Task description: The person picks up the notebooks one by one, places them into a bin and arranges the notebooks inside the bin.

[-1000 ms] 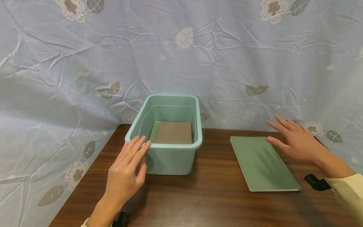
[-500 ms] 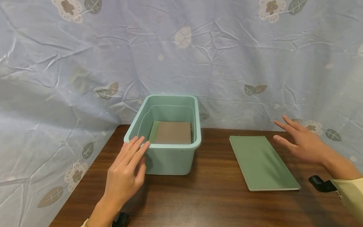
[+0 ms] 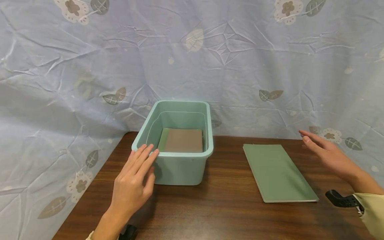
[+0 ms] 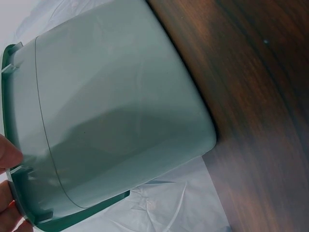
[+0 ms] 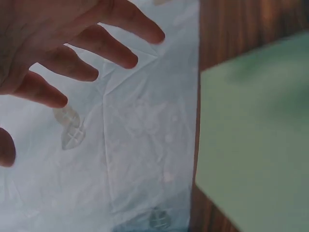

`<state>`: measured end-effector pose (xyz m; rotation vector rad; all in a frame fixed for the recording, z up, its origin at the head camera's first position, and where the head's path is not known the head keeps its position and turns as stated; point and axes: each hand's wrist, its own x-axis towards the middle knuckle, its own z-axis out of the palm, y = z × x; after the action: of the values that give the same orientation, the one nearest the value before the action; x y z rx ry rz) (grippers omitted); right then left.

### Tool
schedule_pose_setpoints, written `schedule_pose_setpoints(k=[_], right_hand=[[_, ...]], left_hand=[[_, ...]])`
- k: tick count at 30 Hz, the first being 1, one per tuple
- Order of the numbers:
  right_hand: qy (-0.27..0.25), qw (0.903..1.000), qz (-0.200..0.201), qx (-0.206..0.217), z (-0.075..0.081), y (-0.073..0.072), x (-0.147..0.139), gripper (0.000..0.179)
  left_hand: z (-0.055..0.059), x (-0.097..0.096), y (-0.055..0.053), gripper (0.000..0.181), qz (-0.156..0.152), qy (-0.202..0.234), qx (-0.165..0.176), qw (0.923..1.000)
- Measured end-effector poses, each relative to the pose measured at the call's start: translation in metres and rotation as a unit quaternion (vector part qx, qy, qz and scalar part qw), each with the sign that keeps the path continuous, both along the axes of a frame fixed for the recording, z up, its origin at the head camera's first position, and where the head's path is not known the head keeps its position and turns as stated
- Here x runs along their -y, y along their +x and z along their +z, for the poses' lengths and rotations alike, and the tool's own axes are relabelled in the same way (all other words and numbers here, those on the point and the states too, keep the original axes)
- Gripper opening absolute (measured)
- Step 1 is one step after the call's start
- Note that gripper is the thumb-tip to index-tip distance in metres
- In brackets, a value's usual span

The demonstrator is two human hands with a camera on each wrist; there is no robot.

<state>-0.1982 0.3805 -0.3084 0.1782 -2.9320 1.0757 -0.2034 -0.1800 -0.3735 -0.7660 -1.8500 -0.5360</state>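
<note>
In the head view, my left hand [image 3: 132, 183] rests straight fingers on the near left corner of a pale green plastic bin [image 3: 180, 171]. The left wrist view shows fingertips [image 4: 9, 153] at the rim of that bin. My right hand [image 3: 333, 156] is raised to the right of a green notebook [image 3: 279, 173], apart from it and holding nothing. Spread fingers [image 5: 116, 50] appear in the right wrist view, with the notebook's blurred cover off to their right. Inside the bin lies a brown notebook [image 3: 184, 140], partly covering a green one [image 3: 163, 140].
Everything stands on a dark wooden table [image 3: 222, 213]. A pale cloth [image 3: 228, 76] with leaf and flower prints hangs behind and along both sides. Black straps [image 3: 340, 200] are at the wrists.
My right hand has drawn away to the right from above the green notebook and turned more edge-on. My left hand, the bin and the notebooks have stayed put.
</note>
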Motion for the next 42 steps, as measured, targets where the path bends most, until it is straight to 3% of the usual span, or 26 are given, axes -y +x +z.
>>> schedule_pose_setpoints(k=[2, 4, 6, 8, 11, 15, 18, 27, 32, 35, 38, 42], right_hand=[[-0.085, 0.9961, 0.022, 0.005, -0.005, -0.002, -0.006, 0.054], [-0.194, 0.9787, 0.064, 0.023, -0.010, -0.004, -0.012, 0.052], [-0.304, 0.9436, 0.121, 0.051, -0.015, -0.005, -0.018, 0.053], [-0.379, 0.9082, 0.156, 0.088, -0.018, -0.005, -0.024, 0.054], [-0.440, 0.8700, 0.182, 0.127, -0.021, -0.005, -0.030, 0.056], [-0.477, 0.8458, 0.184, 0.153, -0.023, -0.005, -0.035, 0.060], [-0.483, 0.8446, 0.169, 0.159, -0.028, -0.004, -0.036, 0.062], [-0.437, 0.8769, 0.100, 0.173, -0.047, 0.004, -0.036, 0.068], [-0.364, 0.9119, 0.051, 0.182, -0.057, 0.006, -0.035, 0.072], [-0.321, 0.9282, 0.018, 0.187, -0.061, 0.008, -0.034, 0.075], [-0.296, 0.9363, -0.005, 0.189, -0.064, 0.009, -0.032, 0.078], [-0.298, 0.9348, -0.016, 0.192, -0.065, 0.011, -0.029, 0.081]], left_hand=[[-0.001, 0.000, 0.000, 0.047, 0.000, 0.000, -0.001, 1.0000], [-0.001, 0.000, 0.000, 0.047, -0.001, 0.000, -0.002, 1.0000], [-0.001, -0.001, -0.001, 0.047, -0.001, 0.001, -0.002, 1.0000], [-0.002, -0.001, -0.001, 0.047, -0.001, 0.002, -0.004, 1.0000], [-0.002, -0.001, -0.001, 0.047, -0.001, 0.003, -0.006, 1.0000], [-0.001, -0.001, -0.001, 0.047, 0.000, 0.002, -0.006, 1.0000], [-0.001, 0.000, -0.001, 0.046, 0.000, 0.001, -0.005, 1.0000], [-0.001, -0.001, -0.001, 0.045, 0.001, 0.003, -0.005, 1.0000], [0.001, -0.001, -0.001, 0.044, 0.002, 0.003, -0.007, 1.0000], [0.001, -0.001, 0.000, 0.044, 0.003, 0.002, -0.006, 1.0000], [0.002, -0.001, 0.000, 0.045, 0.003, 0.003, -0.007, 1.0000], [0.003, -0.001, -0.001, 0.046, 0.003, 0.002, -0.001, 1.0000]])
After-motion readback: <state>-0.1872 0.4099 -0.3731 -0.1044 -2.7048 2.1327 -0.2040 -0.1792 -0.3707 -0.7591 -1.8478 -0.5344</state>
